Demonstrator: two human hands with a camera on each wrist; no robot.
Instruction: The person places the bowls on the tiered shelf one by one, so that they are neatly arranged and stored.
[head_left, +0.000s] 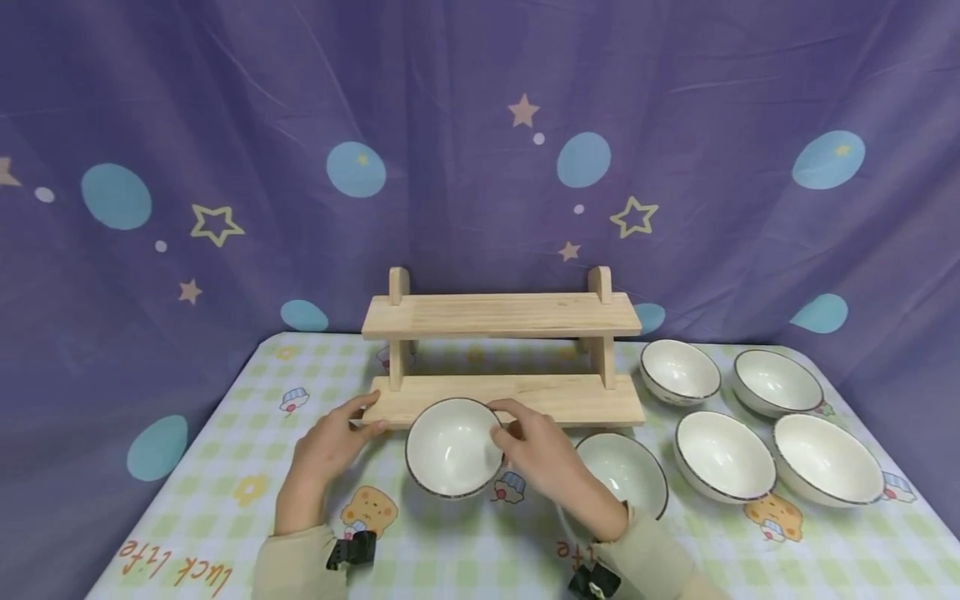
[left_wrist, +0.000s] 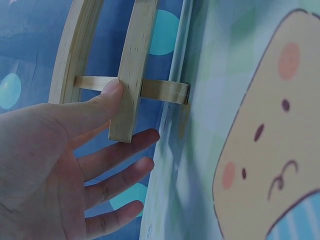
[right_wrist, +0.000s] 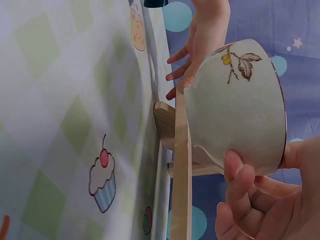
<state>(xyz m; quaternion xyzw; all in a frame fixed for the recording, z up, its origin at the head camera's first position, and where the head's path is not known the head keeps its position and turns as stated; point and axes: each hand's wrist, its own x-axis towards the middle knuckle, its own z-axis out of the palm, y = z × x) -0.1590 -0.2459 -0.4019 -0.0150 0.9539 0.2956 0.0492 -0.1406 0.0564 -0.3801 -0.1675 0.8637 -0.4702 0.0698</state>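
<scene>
A white bowl (head_left: 453,450) with a dark rim is held by my right hand (head_left: 543,454), thumb and fingers pinching its right side. It is tilted and overlaps the front edge of the two-tier wooden rack (head_left: 502,315) in the head view. A brown leaf sprig with a yellow fruit decorates the bowl's outside (right_wrist: 240,105) in the right wrist view. My left hand (head_left: 326,450) grips the left end of the rack's lower board. The left wrist view shows the thumb on that board (left_wrist: 132,75), the index finger partly behind it, the other fingers spread.
Another bowl (head_left: 630,467) stands partly behind my right forearm. Further right are several more white bowls, among them a back one (head_left: 678,371) and a front one (head_left: 828,458). A checked cloth (head_left: 442,558) covers the table, and a purple curtain (head_left: 465,225) hangs behind the rack.
</scene>
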